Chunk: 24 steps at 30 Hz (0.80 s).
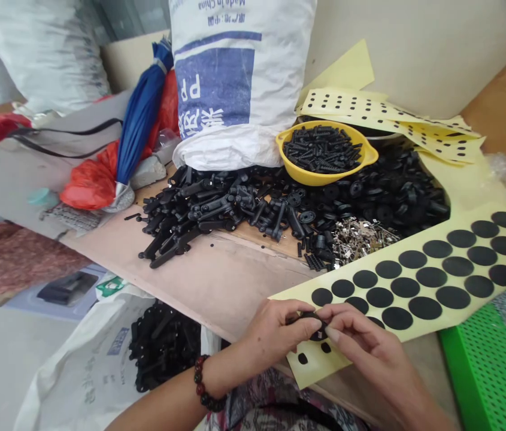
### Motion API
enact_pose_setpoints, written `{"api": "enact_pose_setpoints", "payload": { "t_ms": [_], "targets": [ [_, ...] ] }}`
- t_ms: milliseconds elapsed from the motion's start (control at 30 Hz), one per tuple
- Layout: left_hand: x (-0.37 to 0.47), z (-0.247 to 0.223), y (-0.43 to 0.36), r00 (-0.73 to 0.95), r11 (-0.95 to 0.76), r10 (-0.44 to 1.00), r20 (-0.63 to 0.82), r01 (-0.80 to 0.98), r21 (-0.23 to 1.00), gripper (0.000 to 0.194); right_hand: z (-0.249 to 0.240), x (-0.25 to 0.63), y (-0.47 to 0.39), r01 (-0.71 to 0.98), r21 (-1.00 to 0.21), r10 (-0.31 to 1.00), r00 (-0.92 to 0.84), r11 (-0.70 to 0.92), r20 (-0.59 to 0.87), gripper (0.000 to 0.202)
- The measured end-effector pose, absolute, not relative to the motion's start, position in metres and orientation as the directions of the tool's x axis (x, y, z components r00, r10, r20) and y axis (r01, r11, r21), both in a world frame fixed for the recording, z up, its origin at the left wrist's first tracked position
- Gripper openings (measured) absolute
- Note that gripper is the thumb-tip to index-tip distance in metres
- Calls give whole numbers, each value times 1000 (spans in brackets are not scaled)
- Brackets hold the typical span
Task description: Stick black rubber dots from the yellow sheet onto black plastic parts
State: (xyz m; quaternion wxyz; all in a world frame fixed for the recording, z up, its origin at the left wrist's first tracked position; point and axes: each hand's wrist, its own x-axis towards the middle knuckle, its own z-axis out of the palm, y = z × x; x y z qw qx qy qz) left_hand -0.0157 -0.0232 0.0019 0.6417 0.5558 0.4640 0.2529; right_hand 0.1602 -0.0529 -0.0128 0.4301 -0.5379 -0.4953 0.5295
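The left hand [275, 332] is holding a small black round part [315, 338], and its grip is closing around it, with the thumb lying on top. The right hand [367, 344] is meeting it from the right, and its grip is looking narrow, with the thumb and finger coming together at the part's edge. I cannot tell if that hand is pinching the part or just touching it. The part is sitting up between the two hands, at the near edge of the bench [181, 281]. (A string of dark beads [199, 383] is circling the left wrist.)

A pale yellow sheet [311, 375] with little black marks is lying under the hands. A bigger yellow sheet [445, 318] with lots of black circles is stretching away to the right. Past it, shiny metal clips [360, 239] are lying in a heap, and black discs [396, 185] are piling up behind them. A yellow bowl [311, 175] is holding black screws [322, 146]. To its left, black handles [217, 206] are lying in a messy pile, and a big white sack [279, 66] is standing behind them. A blue umbrella [140, 114] is leaning on the far left. A green basket [472, 371] is resting at the near right.
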Motion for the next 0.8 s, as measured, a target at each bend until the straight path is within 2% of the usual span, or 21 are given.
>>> {"api": "enact_pose_setpoints", "payload": {
  "t_ms": [200, 367, 467, 567, 667, 800],
  "targets": [
    [-16, 2, -29, 316, 257, 904, -286, 130, 957, 27, -10, 161, -55, 67, -986, 985, -76, -151, -156, 28],
    [-18, 3, -30, 285, 285, 916, -284, 39, 958, 34, -12, 161, -56, -174, -935, 950, -99, -308, -295, 30],
    [-18, 4, -32, 278, 328, 910, -306, -34, 944, 40, -12, 160, -57, -298, -888, 936, -94, -351, -338, 29],
    [-18, 7, -34, 279, 389, 896, -346, -115, 914, 42, -13, 159, -59, -300, -890, 937, -57, -344, -344, 31],
    [-16, 9, -36, 278, 456, 872, -402, -169, 874, 47, -13, 157, -61, -152, -959, 971, -28, -237, -235, 29],
    [-15, 12, -39, 319, 540, 826, -464, -215, 814, 59, -9, 154, -62, 80, -988, 984, -128, 133, 122, 25]
  ]
}}
